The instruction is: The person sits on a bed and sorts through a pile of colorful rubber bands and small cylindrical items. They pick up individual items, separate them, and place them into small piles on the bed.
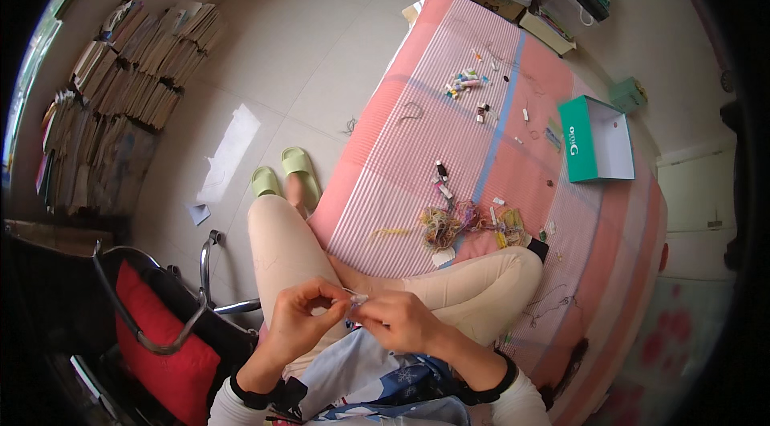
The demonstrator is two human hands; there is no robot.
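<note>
My right hand point(400, 321) grips a small whitish item point(358, 299), perhaps a wound bobbin, between thumb and fingers; most of it is hidden. Just left of it, the thumb and index finger of my left hand point(310, 308) are pinched together. A thin white strand point(355, 291) spans the short gap between the hands. Both hands are above my lap. Beyond my bent leg, a tangled bundle of multicoloured thread point(439, 228) lies on the striped bedsheet point(385, 185). Small thread spools point(444, 188) are beside that bundle.
More small spools point(466, 84) and loose dark threads point(412, 112) are scattered farther up the bed. An open green box point(592, 137) stands at the right. Left of me are a metal-framed chair with a red cushion point(159, 330), green slippers point(299, 170) and stacked books point(129, 77).
</note>
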